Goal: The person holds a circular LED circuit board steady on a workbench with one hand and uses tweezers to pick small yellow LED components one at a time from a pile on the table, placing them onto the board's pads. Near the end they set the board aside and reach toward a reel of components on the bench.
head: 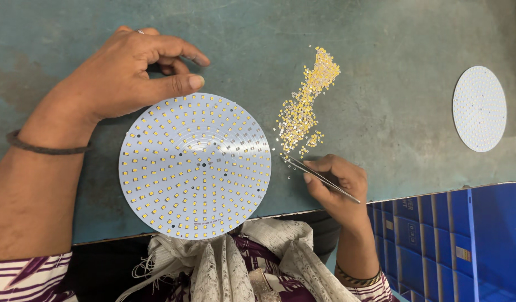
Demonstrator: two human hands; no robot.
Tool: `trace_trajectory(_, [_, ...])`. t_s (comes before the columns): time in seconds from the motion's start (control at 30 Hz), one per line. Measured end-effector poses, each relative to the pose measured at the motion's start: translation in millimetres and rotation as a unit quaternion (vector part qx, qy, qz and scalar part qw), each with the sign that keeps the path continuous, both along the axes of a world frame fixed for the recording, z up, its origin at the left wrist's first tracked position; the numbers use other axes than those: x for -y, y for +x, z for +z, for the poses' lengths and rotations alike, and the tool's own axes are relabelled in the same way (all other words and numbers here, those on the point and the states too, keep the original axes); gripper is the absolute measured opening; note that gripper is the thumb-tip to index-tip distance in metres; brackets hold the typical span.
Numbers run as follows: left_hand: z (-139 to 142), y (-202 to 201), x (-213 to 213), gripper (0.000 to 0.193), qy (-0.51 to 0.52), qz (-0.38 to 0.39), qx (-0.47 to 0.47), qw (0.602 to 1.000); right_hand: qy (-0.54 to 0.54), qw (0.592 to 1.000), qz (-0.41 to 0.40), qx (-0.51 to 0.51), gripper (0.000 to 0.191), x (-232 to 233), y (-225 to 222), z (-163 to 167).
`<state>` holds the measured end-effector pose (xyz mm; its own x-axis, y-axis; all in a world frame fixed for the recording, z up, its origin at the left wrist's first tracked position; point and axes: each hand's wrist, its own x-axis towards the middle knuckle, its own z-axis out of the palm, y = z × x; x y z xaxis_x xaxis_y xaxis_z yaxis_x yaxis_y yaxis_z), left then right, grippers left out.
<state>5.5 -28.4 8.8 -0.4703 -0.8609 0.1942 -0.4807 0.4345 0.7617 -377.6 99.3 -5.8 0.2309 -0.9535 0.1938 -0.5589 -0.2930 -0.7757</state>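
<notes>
LED disc centre frame, on counter.
L hand loosely curled, thumb at disc rim; R hand grips tweezers nr chip pile.

light: bright, even | shadows: soft, short | focus: sharp | edges: slightly bowed

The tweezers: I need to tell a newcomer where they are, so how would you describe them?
On the teal worktable, find the big round white board dotted with yellow chips. Right of it, the right hand pinches thin metal tweezers; their tips reach the loose yellow chip pile, the only slender silver tool.
</notes>
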Motion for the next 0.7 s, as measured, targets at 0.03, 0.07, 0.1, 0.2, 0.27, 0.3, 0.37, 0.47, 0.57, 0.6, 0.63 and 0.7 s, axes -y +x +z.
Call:
trace_trajectory(0.03, [-0.2,0.3,-0.2,0.046,0.002,0.002,0.002,1.000,-0.001,1.000,0.004,-0.003,0.015,0.5,0.4,0.8])
trace_trajectory(0.07, [-0.4,0.4,-0.3,0.045,0.001,0.000,-0.002,1.000,-0.011,1.000,0.013,-0.007,0.016,1.3,1.1,1.3])
trace_trajectory(0.1, [-0.3,0.7,-0.5,0.045,-0.001,-0.002,-0.006,1.000,-0.021,0.999,0.022,-0.011,0.016,2.4,1.7,2.1])
trace_trajectory(0.2, [-0.6,-0.3,-0.9,0.045,0.002,-0.001,-0.008,1.000,-0.030,0.999,0.034,-0.017,0.017,3.0,2.9,3.9])
trace_trajectory(0.27, [-0.5,-0.6,-1.1,0.045,0.002,-0.001,-0.011,1.000,-0.025,0.999,0.038,-0.021,0.016,2.8,3.1,4.9])
trace_trajectory(0.3, [-0.5,-0.8,-1.1,0.045,0.001,-0.003,-0.014,1.000,-0.022,0.999,0.039,-0.024,0.015,2.6,2.8,5.5])
trace_trajectory(0.37, [-0.6,-1.0,-0.8,0.045,0.001,-0.004,-0.014,1.000,-0.019,0.999,0.041,-0.020,0.015,2.0,2.8,6.1])
trace_trajectory(0.47, [-0.8,-0.6,-0.5,0.045,0.001,-0.004,-0.009,1.000,-0.019,0.999,0.040,-0.010,0.014,1.7,3.0,6.4])
trace_trajectory(0.57, [-1.2,-0.1,-0.5,0.046,-0.001,-0.004,-0.006,1.000,-0.019,0.999,0.034,-0.024,0.015,2.3,3.0,6.1])
trace_trajectory(0.6, [-1.4,0.0,-0.4,0.046,-0.002,-0.003,-0.005,1.000,-0.021,0.999,0.035,-0.032,0.016,2.7,2.5,6.1])
trace_trajectory(0.63, [-1.6,0.0,-0.3,0.046,-0.002,-0.002,-0.004,1.000,-0.023,0.998,0.036,-0.040,0.016,2.9,1.9,6.1])
trace_trajectory(0.7, [-2.0,0.0,-0.4,0.046,-0.002,0.000,-0.001,1.000,-0.029,0.998,0.047,-0.026,0.015,3.1,0.8,6.0])
